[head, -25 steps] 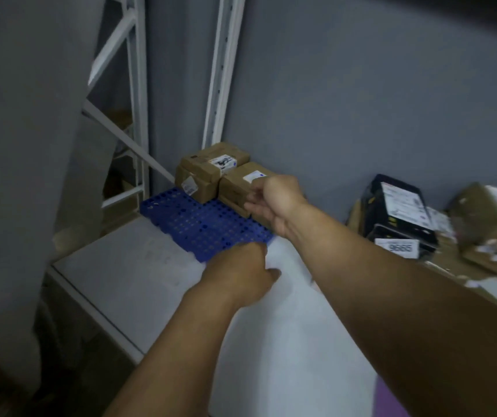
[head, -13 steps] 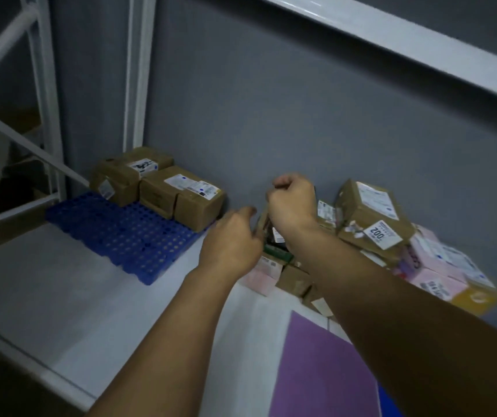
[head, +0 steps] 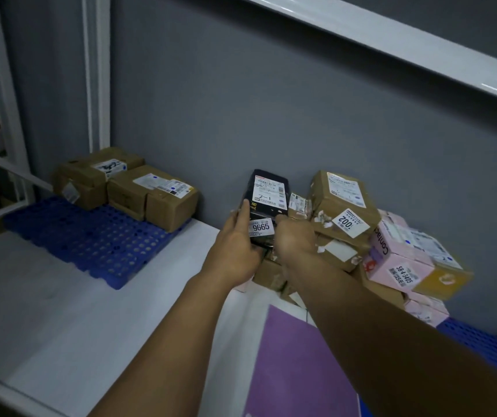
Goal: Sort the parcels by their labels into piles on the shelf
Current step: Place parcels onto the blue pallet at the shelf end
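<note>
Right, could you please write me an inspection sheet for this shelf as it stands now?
Surface: white shelf board, carrying a blue perforated mat on the left and a purple sheet in front.
Job's things: black parcel labelled 9665, held in both hands; brown boxes grouped on the mat; heap of brown and pink parcels against the wall on the right.
Clutter: nothing seen.
Grippers: left hand grips the black parcel's left side; right hand holds its right side.
Cables: nothing seen.
Surroundings: grey wall, white rack upright, white beam overhead.
</note>
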